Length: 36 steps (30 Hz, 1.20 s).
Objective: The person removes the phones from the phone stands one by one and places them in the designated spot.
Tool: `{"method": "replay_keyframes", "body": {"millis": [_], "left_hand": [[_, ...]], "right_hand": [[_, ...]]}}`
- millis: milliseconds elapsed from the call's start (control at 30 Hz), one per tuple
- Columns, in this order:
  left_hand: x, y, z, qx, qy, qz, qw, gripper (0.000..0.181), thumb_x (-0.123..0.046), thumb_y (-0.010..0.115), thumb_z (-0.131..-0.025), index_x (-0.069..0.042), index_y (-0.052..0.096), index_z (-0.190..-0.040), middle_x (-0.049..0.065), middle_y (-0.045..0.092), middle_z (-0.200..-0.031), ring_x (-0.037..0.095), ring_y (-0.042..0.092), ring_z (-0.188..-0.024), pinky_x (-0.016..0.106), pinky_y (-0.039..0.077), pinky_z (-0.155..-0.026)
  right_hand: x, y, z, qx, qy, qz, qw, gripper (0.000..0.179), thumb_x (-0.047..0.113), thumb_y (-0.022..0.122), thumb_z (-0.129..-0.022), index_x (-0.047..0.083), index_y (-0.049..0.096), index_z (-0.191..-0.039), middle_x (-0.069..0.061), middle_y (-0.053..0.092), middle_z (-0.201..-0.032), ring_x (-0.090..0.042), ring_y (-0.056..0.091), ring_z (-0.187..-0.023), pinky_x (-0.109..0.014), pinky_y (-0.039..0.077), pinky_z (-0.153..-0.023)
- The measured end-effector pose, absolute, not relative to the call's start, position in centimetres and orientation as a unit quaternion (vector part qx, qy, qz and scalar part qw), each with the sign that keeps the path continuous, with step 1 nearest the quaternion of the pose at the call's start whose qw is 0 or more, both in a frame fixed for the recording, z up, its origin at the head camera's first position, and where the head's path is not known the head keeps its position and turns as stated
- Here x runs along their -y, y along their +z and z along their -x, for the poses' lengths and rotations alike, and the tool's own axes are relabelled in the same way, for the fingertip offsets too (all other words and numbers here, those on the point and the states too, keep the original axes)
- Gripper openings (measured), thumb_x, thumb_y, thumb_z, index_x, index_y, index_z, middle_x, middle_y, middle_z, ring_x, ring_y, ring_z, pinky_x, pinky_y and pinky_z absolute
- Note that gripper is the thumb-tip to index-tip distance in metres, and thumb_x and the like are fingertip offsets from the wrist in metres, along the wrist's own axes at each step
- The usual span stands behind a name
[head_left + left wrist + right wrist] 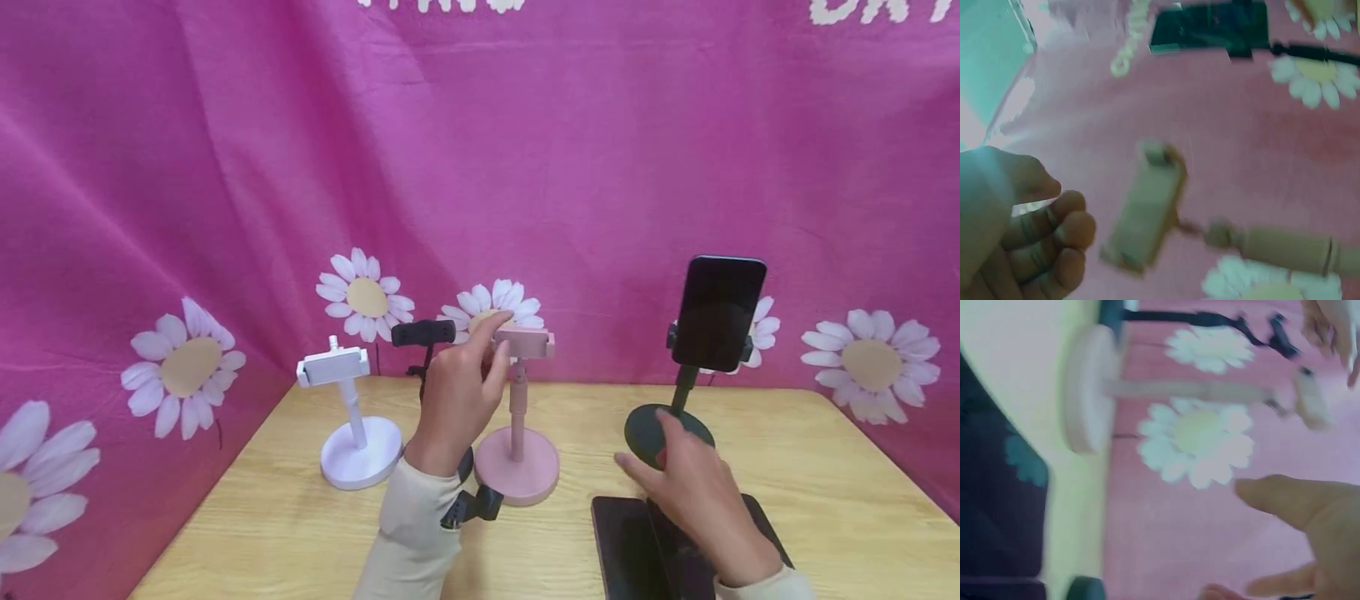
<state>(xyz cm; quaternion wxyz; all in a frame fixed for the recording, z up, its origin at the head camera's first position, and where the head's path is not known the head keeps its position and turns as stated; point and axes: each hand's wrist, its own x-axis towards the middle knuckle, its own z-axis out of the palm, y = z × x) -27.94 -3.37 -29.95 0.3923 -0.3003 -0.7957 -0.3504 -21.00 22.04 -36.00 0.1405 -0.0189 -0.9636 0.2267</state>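
My left hand (456,398) is raised beside the clamp (531,343) of a pink phone stand (517,468), overlapping it in the head view. In the left wrist view the clamp (1144,212) shows apart from the fingertips, and the loosely bent fingers hold nothing. My right hand (703,490) hovers over several dark phones (628,546) lying at the front, thumb and fingers spread and nothing in them. Behind it, a dark green stand (642,435) carries an upright phone (720,312) with a black screen. The pink stand's clamp bears no phone.
A white phone stand (362,457) with a bare clamp stands at the left. Between it and the pink one is a black stand (422,333), partly hidden by my left hand. A pink cloth (585,167) with daisies hangs behind the wooden table (247,517).
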Motion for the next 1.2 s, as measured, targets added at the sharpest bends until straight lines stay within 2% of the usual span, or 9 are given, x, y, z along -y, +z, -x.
{"method": "replay_keyframes", "body": {"millis": [133, 267, 400, 500, 600, 700, 833, 967, 1200], "left_hand": [[1.4, -28.6, 26.6, 0.751, -0.377, 0.378, 0.389, 0.031, -0.014, 0.053, -0.097, -0.011, 0.060, -0.127, -0.006, 0.046, -0.058, 0.003, 0.039, -0.049, 0.017, 0.033, -0.045], [-1.3, -28.4, 25.9, 0.728, -0.409, 0.436, 0.337, 0.032, -0.018, 0.050, -0.098, -0.010, 0.058, -0.128, -0.008, 0.049, -0.063, 0.001, 0.042, -0.053, 0.014, 0.037, -0.048], [-4.5, -29.1, 26.4, 0.729, -0.468, 0.440, 0.236, 0.036, -0.030, 0.045, -0.102, -0.015, 0.055, -0.133, -0.007, 0.061, -0.078, -0.003, 0.055, -0.066, 0.012, 0.046, -0.059], [-7.0, -29.9, 27.2, 0.733, -0.520, 0.414, 0.143, 0.042, -0.040, 0.038, -0.103, -0.022, 0.047, -0.140, -0.003, 0.066, -0.105, 0.000, 0.063, -0.088, 0.017, 0.051, -0.074], [-9.2, -30.6, 28.0, 0.735, -0.563, 0.373, 0.055, 0.047, -0.048, 0.028, -0.103, -0.032, 0.037, -0.146, -0.002, 0.056, -0.133, 0.008, 0.061, -0.109, 0.026, 0.050, -0.088], [-11.3, -30.7, 28.8, 0.735, -0.592, 0.330, -0.006, 0.049, -0.055, 0.020, -0.102, -0.041, 0.032, -0.148, -0.009, 0.044, -0.146, 0.012, 0.052, -0.124, 0.032, 0.047, -0.096], [-13.7, -30.8, 29.9, 0.713, -0.636, 0.292, -0.050, 0.052, -0.058, 0.017, -0.101, -0.041, 0.033, -0.148, -0.014, 0.038, -0.149, 0.011, 0.044, -0.130, 0.033, 0.047, -0.096], [-14.9, -31.0, 30.4, 0.661, -0.691, 0.280, -0.081, 0.053, -0.055, 0.020, -0.101, -0.034, 0.038, -0.147, -0.007, 0.047, -0.143, 0.015, 0.049, -0.126, 0.038, 0.047, -0.096], [-15.5, -31.4, 30.5, 0.640, -0.713, 0.272, -0.094, 0.049, -0.054, 0.024, -0.101, -0.039, 0.041, -0.144, -0.006, 0.053, -0.136, 0.018, 0.055, -0.120, 0.040, 0.048, -0.096]], "right_hand": [[-23.6, -33.3, 21.3, 0.933, 0.274, 0.042, 0.228, 0.096, 0.051, 0.068, -0.084, -0.014, 0.027, -0.142, -0.029, 0.060, -0.102, -0.041, 0.061, -0.087, -0.056, 0.049, -0.072], [-24.8, -31.6, 21.5, 0.906, 0.323, 0.084, 0.259, 0.094, 0.050, 0.065, -0.087, -0.008, 0.020, -0.147, -0.036, 0.048, -0.125, -0.052, 0.057, -0.106, -0.062, 0.048, -0.081], [-25.7, -30.9, 21.6, 0.880, 0.384, 0.111, 0.256, 0.096, 0.052, 0.063, -0.088, 0.000, 0.014, -0.152, -0.035, 0.037, -0.139, -0.055, 0.048, -0.117, -0.062, 0.046, -0.084], [-26.2, -31.1, 21.6, 0.862, 0.425, 0.128, 0.244, 0.099, 0.054, 0.062, -0.087, 0.008, 0.007, -0.155, -0.031, 0.029, -0.149, -0.052, 0.041, -0.127, -0.063, 0.043, -0.087], [-26.6, -31.5, 21.6, 0.845, 0.463, 0.133, 0.232, 0.099, 0.056, 0.061, -0.086, 0.018, 0.002, -0.156, -0.025, 0.022, -0.155, -0.048, 0.033, -0.134, -0.062, 0.039, -0.095], [-27.0, -31.8, 21.8, 0.827, 0.503, 0.116, 0.225, 0.097, 0.056, 0.061, -0.087, 0.025, 0.001, -0.156, -0.021, 0.018, -0.157, -0.046, 0.026, -0.139, -0.064, 0.034, -0.098], [-27.5, -32.1, 22.1, 0.804, 0.547, 0.085, 0.215, 0.093, 0.052, 0.061, -0.089, 0.030, -0.001, -0.155, -0.019, 0.015, -0.158, -0.044, 0.023, -0.141, -0.066, 0.031, -0.100], [-27.7, -32.3, 22.1, 0.792, 0.571, 0.068, 0.203, 0.091, 0.051, 0.059, -0.091, 0.032, -0.003, -0.154, -0.014, 0.014, -0.159, -0.040, 0.022, -0.142, -0.063, 0.028, -0.102], [-28.1, -32.1, 22.0, 0.787, 0.581, 0.060, 0.199, 0.088, 0.048, 0.059, -0.092, 0.032, -0.001, -0.154, -0.011, 0.014, -0.159, -0.037, 0.022, -0.142, -0.062, 0.028, -0.103]]}}
